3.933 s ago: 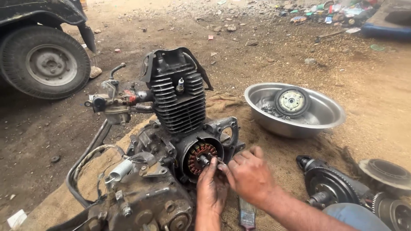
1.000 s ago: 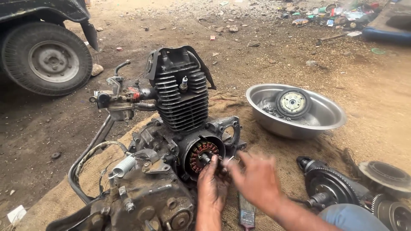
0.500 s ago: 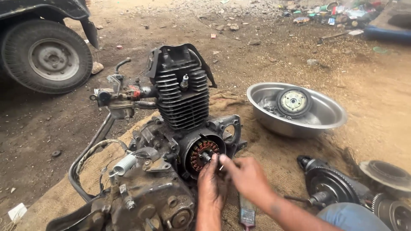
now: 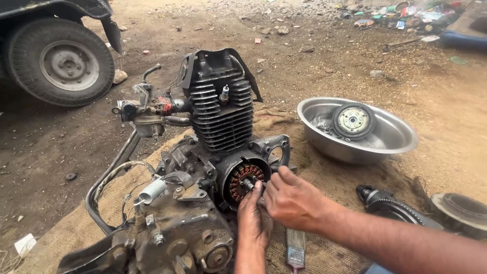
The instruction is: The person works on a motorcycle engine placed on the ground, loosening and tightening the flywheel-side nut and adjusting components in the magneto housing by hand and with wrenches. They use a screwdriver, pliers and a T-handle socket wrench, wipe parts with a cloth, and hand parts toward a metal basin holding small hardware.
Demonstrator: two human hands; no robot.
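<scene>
Engine [image 4: 203, 167] sits on a burlap sack [image 4: 324, 177] on dirt ground, finned cylinder [image 4: 220, 114] upright, side cover off so the copper coil ring [image 4: 242, 183] shows in its round housing. A short shaft [image 4: 248, 183] pokes out of the ring's centre, long axis pointing out of the housing toward me and a bit right.

My left hand [image 4: 255, 220] comes up from below, fingers together, fingertip touching the shaft end or just beside it; I cannot tell if it pinches anything. My right hand [image 4: 294, 200] comes in from the right, fingers curled loosely with tips at the housing rim just right of the shaft; I cannot tell whether it grasps a small part, the fingers hide it. Both hands touch each other at the shaft. The left is nearer the shaft tip; the shaft lies up and left of both palms.

Around: steel bowl [image 4: 355, 134] well to the right with a round toothed disc [image 4: 353, 121] in it, gear parts [image 4: 390, 205] on the ground near my right forearm, a paintbrush [image 4: 295, 251] on the sack under it, carburettor [image 4: 144, 114] hanging left of the cylinder, a vehicle wheel [image 4: 61, 63] far left.
</scene>
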